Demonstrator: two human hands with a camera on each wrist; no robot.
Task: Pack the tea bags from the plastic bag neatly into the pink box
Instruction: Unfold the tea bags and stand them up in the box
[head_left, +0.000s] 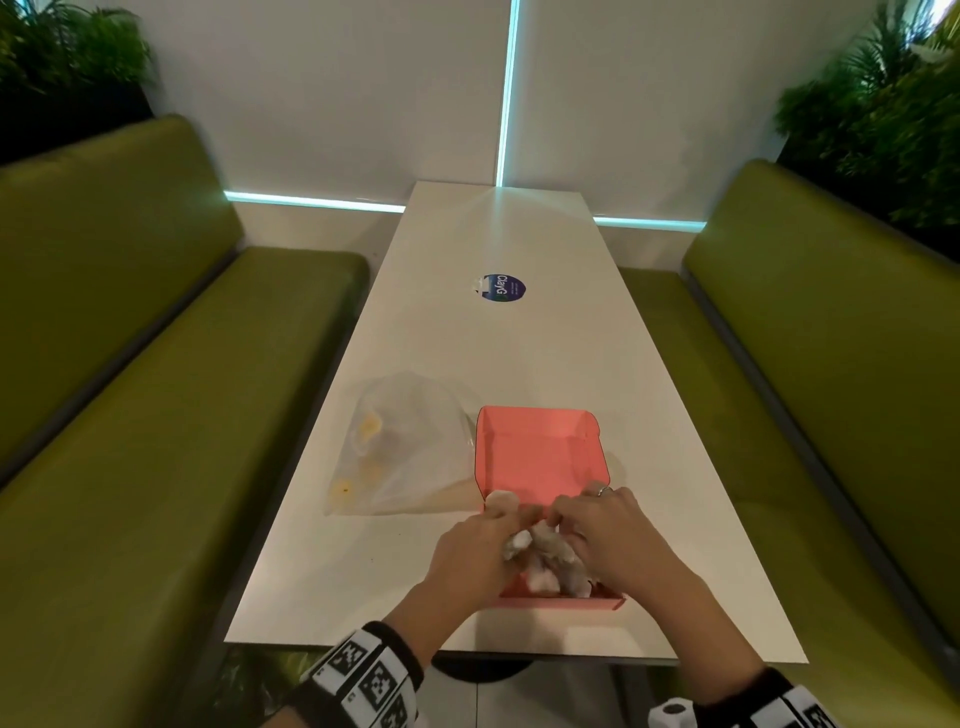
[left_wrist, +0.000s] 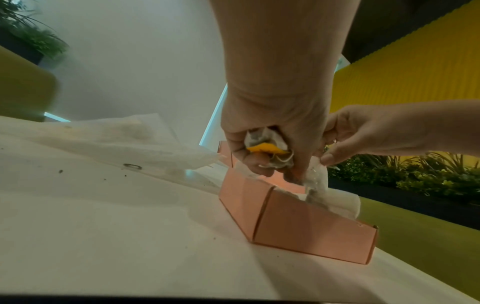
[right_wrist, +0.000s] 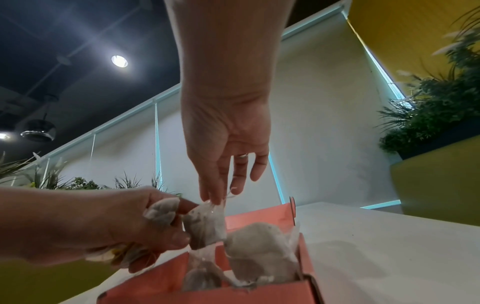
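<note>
Two bare hands over the near end of the open pink box (head_left: 540, 452): left hand (head_left: 470, 548) clutching a bunch of tea bags (left_wrist: 269, 149), right hand (head_left: 605, 525) pinching one soft, seemingly light bag (right_wrist: 206, 224) by its top edge, plastic bag (head_left: 395, 447) lying just left.

Long white table (head_left: 519, 353) between two green benches (head_left: 156, 364). Near the front edge, an open pink box (head_left: 540, 452), lid flap toward the far end. Both hands over its near part: left hand (head_left: 470, 551) gripping crumpled tea bags (head_left: 545, 556), right hand (head_left: 608, 530) pinching one. Just beside the box, toward the left edge, a clear plastic bag (head_left: 400, 452). Round blue sticker (head_left: 503, 288) further along.
</note>
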